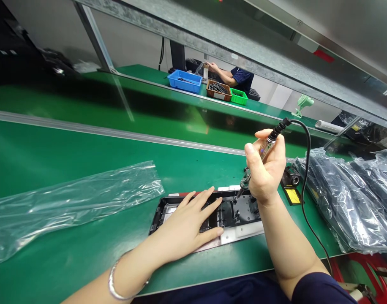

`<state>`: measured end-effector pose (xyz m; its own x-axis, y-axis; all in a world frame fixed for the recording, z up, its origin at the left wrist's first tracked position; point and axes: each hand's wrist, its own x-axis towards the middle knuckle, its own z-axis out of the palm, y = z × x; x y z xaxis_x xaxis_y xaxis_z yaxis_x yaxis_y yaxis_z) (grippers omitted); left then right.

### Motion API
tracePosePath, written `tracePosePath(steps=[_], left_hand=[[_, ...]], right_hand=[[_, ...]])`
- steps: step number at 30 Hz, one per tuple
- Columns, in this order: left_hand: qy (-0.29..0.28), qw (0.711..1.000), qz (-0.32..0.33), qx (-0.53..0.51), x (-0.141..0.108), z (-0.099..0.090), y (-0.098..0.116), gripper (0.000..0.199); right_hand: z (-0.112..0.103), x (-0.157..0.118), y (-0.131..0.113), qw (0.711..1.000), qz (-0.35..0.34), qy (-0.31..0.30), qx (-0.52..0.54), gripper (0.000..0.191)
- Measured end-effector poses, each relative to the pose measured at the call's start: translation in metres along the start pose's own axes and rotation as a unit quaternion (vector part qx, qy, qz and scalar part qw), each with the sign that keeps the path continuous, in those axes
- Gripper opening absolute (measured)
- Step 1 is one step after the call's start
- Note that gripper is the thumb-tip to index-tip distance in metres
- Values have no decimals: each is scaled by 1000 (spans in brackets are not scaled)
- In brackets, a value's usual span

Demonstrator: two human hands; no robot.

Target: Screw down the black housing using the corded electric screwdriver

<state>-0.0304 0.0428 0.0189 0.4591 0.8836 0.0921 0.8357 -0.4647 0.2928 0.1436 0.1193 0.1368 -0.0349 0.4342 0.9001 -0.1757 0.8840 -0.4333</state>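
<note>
An empty clear plastic bag [69,202] lies on the green counter [54,152], just left of the black tray [241,209]. The left hand [189,223] presses flat, fingers spread, on that tray. The right hand [266,169] is wrapped around a corded electric screwdriver [260,158], tip on the tray; bagged parts [348,198] pile at the right.

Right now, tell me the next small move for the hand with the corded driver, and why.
Probably hold the electric screwdriver upright and press straight down. The right hand grips it with its tip already on the black panel, while the left hand lies flat on the panel, steadying it. I cannot tell whether a screw sits under the tip.
</note>
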Motion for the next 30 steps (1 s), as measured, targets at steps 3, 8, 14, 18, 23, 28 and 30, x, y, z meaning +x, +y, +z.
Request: tracePosePath(steps=[3,8,14,18,23,28,30], left_hand=[[3,1000,0,-3,0,0,0,72],[4,1000,-1,-4,0,1,-1,72],[15,1000,9,-4,-1,1,-1,71],[13,1000,11,-4,0,0,0,71],[8,1000,7,-2,0,0,0,71],[5,1000,4,2,0,0,0,72],[5,1000,4,4,0,0,0,73]], right_hand=[[0,-1,0,1000,0,2,-5,14],[1,-1,-1,1000,-2,3,-13,14],[0,0,-1,1000,2,6,-15,13],[0,-1,-1,1000,0,4,-11,14],[0,-1,-2,999,6,7,-32,14],[0,-1,-3,999,7,8,-32,14],[0,-1,-3,1000,4,8,-24,14]])
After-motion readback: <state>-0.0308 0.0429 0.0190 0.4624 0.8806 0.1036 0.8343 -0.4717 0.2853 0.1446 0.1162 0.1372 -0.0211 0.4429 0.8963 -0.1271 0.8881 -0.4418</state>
